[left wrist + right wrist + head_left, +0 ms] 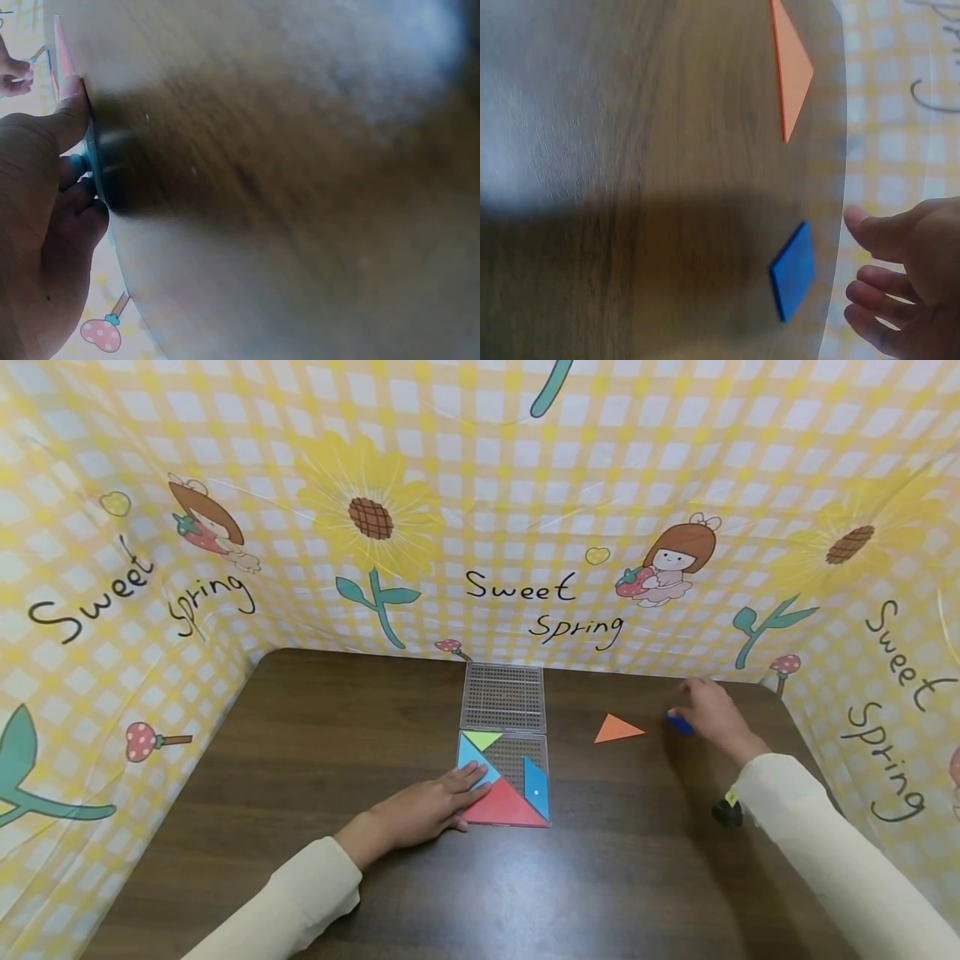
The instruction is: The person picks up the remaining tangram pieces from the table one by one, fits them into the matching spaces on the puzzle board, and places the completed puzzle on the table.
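My left hand [423, 810] rests with its fingers on a light blue triangle [468, 757] and the left edge of a red triangle [512, 806], both lying in the lower half of a hinged clear plastic case [513, 758]. A small green triangle [481, 739] fills the upper left corner there, and a blue parallelogram [535, 783] lies along the right side. Over to the right, my right hand [712, 710] hovers above a dark blue four-sided tile [795, 271], fingers spread and apart from it in the right wrist view. An orange triangle [618, 729] lies between that tile and the case.
The case's other half [502, 697] lies unfolded flat towards the back, with a gridded surface. A small black object [727, 812] with a yellow mark shows beside the right sleeve. Checked cloth [525, 527] walls surround the brown wooden table [337, 718] at the back and sides.
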The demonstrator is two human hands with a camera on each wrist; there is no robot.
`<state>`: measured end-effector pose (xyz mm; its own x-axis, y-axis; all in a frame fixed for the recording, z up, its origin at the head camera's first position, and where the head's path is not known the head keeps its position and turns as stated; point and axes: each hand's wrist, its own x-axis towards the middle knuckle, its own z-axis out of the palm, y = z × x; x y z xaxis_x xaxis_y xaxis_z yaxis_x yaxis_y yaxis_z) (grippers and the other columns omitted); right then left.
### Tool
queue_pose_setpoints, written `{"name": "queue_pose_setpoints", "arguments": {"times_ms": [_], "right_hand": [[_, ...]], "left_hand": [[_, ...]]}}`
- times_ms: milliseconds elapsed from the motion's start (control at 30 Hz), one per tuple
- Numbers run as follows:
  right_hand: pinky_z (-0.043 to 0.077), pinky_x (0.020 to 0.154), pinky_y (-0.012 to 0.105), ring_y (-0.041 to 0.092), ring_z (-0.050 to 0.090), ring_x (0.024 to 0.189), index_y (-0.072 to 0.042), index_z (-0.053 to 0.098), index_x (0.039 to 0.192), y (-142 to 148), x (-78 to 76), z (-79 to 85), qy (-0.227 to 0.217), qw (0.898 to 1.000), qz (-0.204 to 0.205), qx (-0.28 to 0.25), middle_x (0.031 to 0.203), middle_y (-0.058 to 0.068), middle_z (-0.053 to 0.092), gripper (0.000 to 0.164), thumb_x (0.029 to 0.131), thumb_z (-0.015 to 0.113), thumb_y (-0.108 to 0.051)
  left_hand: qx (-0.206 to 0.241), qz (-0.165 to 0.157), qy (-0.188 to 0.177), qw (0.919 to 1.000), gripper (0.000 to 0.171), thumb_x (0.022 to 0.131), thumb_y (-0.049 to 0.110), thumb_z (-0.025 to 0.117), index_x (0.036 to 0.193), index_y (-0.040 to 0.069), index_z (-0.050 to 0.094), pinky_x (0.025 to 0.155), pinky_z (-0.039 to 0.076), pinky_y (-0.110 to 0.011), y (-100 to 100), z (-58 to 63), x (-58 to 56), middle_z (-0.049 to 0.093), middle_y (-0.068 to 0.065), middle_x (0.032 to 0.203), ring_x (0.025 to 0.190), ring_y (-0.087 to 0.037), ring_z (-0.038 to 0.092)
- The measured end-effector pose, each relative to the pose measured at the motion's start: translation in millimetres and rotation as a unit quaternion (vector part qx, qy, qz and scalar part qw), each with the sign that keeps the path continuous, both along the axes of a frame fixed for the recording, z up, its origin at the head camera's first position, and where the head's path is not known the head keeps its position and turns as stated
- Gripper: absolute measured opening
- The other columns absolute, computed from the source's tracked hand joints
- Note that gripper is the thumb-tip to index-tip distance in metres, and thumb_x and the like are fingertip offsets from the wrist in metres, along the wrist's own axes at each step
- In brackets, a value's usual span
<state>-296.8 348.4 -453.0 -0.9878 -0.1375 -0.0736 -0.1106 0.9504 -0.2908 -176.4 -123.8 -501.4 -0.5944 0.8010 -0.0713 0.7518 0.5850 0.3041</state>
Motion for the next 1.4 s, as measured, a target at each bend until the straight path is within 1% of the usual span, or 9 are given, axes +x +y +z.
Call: {"name": "queue_pose_setpoints", "arguments": {"times_ms": [133, 333, 567, 633, 700, 800, 867, 1033, 1400], "right_hand": [[0.042, 0.096, 0.059, 0.051, 0.046, 0.116, 0.013, 0.051, 0.126, 7.0, -3.2, -5.2, -0.013, 1.0, 0.003, 0.021, 0.123, 0.034, 0.051, 0.051, 0.09, 0.068, -0.019], [0.045, 0.086, 0.057, 0.047, 0.049, 0.102, 0.016, 0.055, 0.115, 16.5, -4.6, -13.9, -0.041, 0.999, -0.001, 0.029, 0.104, 0.032, 0.055, 0.052, 0.09, 0.067, -0.028], [0.044, 0.091, 0.06, 0.051, 0.05, 0.105, 0.018, 0.054, 0.12, 29.2, -6.0, -22.5, -0.031, 0.999, 0.002, 0.009, 0.11, 0.035, 0.053, 0.057, 0.088, 0.071, -0.027], [0.044, 0.089, 0.059, 0.049, 0.051, 0.101, 0.017, 0.058, 0.111, 32.6, -8.2, -23.0, -0.034, 0.999, 0.008, 0.004, 0.105, 0.032, 0.056, 0.049, 0.086, 0.072, -0.023], [0.045, 0.081, 0.053, 0.042, 0.053, 0.089, 0.013, 0.061, 0.091, 34.0, -10.7, -22.2, -0.042, 0.999, 0.011, 0.014, 0.089, 0.025, 0.059, 0.037, 0.085, 0.073, -0.021], [0.044, 0.073, 0.046, 0.033, 0.05, 0.078, 0.005, 0.055, 0.074, 34.7, -13.7, -19.5, -0.065, 0.998, 0.006, 0.026, 0.074, 0.016, 0.055, 0.034, 0.085, 0.073, -0.021], [0.045, 0.074, 0.047, 0.035, 0.051, 0.078, 0.007, 0.052, 0.079, 35.3, -13.9, -16.9, -0.085, 0.996, -0.004, 0.027, 0.078, 0.019, 0.054, 0.035, 0.086, 0.072, -0.021], [0.046, 0.086, 0.057, 0.048, 0.056, 0.098, 0.016, 0.044, 0.111, 36.6, -9.3, -7.5, -0.101, 0.994, -0.02, 0.02, 0.109, 0.037, 0.053, 0.049, 0.086, 0.072, -0.015], [0.051, 0.075, 0.053, 0.038, 0.063, 0.084, 0.009, 0.066, 0.094, 38.3, -12.9, 15.6, -0.033, 0.999, 0.016, 0.03, 0.093, 0.026, 0.066, 0.018, 0.084, 0.07, -0.005]], "left_hand": [[-0.001, -0.004, 0.004, 1.0, 0.062, 0.098, 0.034, 0.053, 0.151, 0.012, 0.03, 0.114, 0.033, -0.041, -0.4, 0.8, -0.8, 0.018, -0.011, 0.161, 0.148, -0.026, 0.02], [0.004, -0.002, 0.006, 1.0, 0.062, 0.098, 0.035, 0.053, 0.151, 0.012, 0.031, 0.112, 0.036, -0.041, -0.5, -1.0, -1.0, 0.019, -0.01, 0.16, 0.147, -0.026, 0.021], [0.008, -0.005, 0.018, 0.9998, 0.061, 0.097, 0.033, 0.055, 0.15, 0.01, 0.033, 0.11, 0.038, -0.042, -0.7, -0.8, -0.9, 0.021, -0.013, 0.16, 0.146, -0.029, 0.024], [0.006, -0.003, 0.017, 0.9998, 0.062, 0.098, 0.034, 0.055, 0.15, 0.011, 0.032, 0.11, 0.038, -0.042, -0.7, -1.1, -0.9, 0.02, -0.012, 0.16, 0.146, -0.029, 0.023], [0.004, -0.001, 0.012, 0.9999, 0.062, 0.098, 0.034, 0.054, 0.151, 0.012, 0.031, 0.111, 0.037, -0.041, -0.7, -1.4, -0.8, 0.019, -0.011, 0.16, 0.147, -0.028, 0.022], [0.004, 0.0, 0.011, 0.9999, 0.062, 0.098, 0.035, 0.054, 0.151, 0.013, 0.031, 0.111, 0.037, -0.041, -0.4, -1.4, -0.4, 0.019, -0.01, 0.161, 0.147, -0.027, 0.022], [0.005, 0.0, 0.011, 0.9999, 0.062, 0.097, 0.035, 0.055, 0.151, 0.013, 0.032, 0.111, 0.036, -0.04, 0.0, -1.4, -0.3, 0.019, -0.01, 0.16, 0.147, -0.026, 0.022], [-0.003, -0.001, 0.013, 0.9999, 0.063, 0.097, 0.036, 0.054, 0.151, 0.013, 0.03, 0.111, 0.036, -0.039, 1.3, -2.1, -0.2, 0.019, -0.01, 0.161, 0.147, -0.026, 0.021], [-0.007, 0.002, 0.018, 0.9998, 0.063, 0.098, 0.035, 0.054, 0.151, 0.013, 0.03, 0.112, 0.036, -0.039, 0.4, -2.4, 0.8, 0.018, -0.009, 0.161, 0.148, -0.025, 0.02]]}}
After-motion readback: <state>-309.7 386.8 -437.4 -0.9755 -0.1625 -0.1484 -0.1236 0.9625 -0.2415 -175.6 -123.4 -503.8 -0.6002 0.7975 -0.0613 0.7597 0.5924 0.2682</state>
